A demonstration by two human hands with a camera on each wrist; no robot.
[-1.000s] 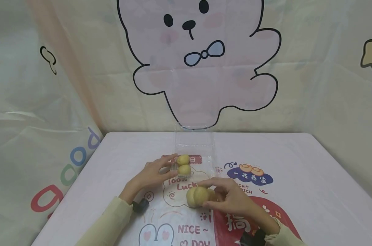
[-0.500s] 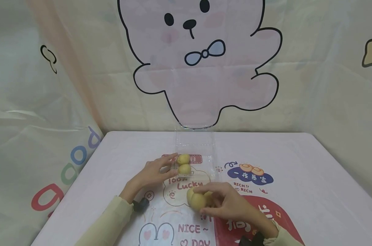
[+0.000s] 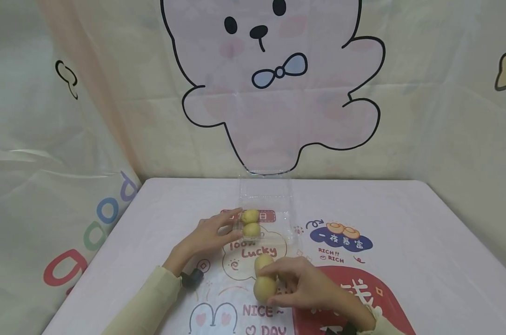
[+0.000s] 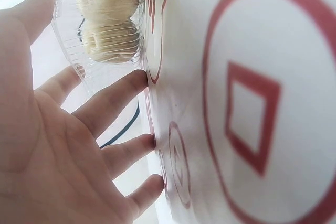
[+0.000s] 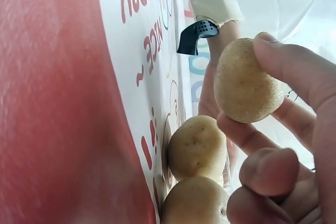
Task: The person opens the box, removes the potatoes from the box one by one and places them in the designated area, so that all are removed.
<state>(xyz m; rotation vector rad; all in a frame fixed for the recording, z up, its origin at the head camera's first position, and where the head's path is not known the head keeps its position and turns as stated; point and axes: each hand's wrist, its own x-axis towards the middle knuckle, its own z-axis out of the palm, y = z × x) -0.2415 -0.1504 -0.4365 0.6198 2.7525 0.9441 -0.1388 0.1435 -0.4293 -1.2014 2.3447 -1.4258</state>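
Sheeting: pale, hung along the back and both sides, a big pink bear drawn at the middle, coloured letters running down the left.
Tabletop: white, rounded at its two far corners, printed with words and doodles; a red patch fills part of the near right.
Clear box: open near the far edge, a little left of the middle, its lid rising past that edge from where I stand.
Left hand: fingers straight and spread, holding nothing, against the box's left wall.
Right hand: thumb and fingertips pinch one potato off the tabletop, between the box and the near edge.
Boxed potatoes: two, along the left wall, one behind the other.
Loose potatoes: two, touching each other on the tabletop, just beyond the right hand.
Cut off: the tabletop's near edge, the top of the bear's head, most of the black wrist device on the right arm.
Hidden: one loose potato sits behind the right hand from above; the right wrist view shows it, cropped.
Hard to make out: the box's transparent walls against the white.
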